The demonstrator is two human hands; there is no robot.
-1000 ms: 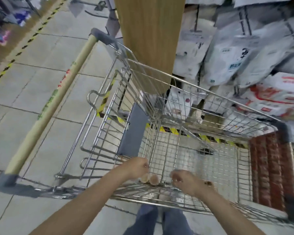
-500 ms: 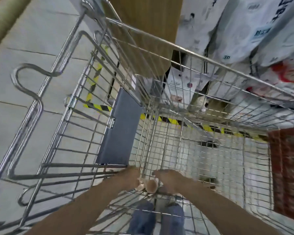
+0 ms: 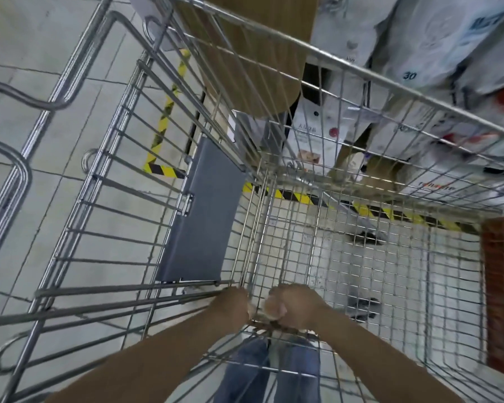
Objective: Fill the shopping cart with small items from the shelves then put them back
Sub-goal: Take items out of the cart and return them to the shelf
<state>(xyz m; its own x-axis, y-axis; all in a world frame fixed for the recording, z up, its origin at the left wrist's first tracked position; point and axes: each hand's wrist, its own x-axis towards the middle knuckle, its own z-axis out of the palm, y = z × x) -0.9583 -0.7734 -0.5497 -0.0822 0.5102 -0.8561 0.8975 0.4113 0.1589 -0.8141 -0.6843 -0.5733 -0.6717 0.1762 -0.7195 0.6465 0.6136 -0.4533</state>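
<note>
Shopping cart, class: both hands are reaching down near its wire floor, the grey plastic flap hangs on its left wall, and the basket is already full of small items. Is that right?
Not quite. In the head view the shopping cart holds no items that can be seen; tiled floor shows through its wire mesh. The rest stands: the left hand and right hand are low inside the basket, and the grey flap hangs on its left wall.
</note>
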